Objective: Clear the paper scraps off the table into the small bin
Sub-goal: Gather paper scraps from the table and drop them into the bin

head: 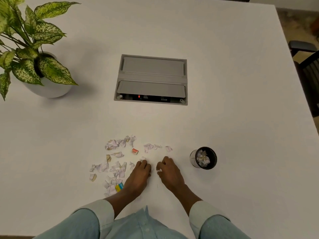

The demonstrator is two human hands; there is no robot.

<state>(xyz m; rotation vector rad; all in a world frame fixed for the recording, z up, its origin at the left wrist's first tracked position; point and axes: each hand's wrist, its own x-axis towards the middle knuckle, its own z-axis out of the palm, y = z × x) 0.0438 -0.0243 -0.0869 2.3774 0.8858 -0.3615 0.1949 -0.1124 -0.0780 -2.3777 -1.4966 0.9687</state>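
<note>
The person's left hand (140, 171) rests fingers-down on the flat white counter (224, 100), its fingertips closed on a small crumpled white paper scrap (143, 158). The right hand (168, 168) is curled beside it with a sliver of white showing under the fingers; whether it really holds a scrap cannot be told. The rest of the crumpled white and pale lilac paper scraps (114, 168) lie scattered to the left and ahead of the hands, with a smaller row (151, 147) further out. The small black round bin (206, 158), already partly filled with paper, stands upright to the right, near the right hand but apart from it.

The step in hand looks like gathering. It would go best if both hands sweep the loose pieces into one pile before lifting, instead of pinching them singly, since such light paper slips and drifts. The bin's mouth is narrow, so each handful should be carried right over the opening and released low. Drawing the bin nearer the pile would shorten every trip.

Two printed pieces stand out: a small red and white scrap (134, 151) and a yellow and blue scrap (119, 186). Both carry lettering, but it is too small and blurred to read. No brand shows on the bin.
</note>
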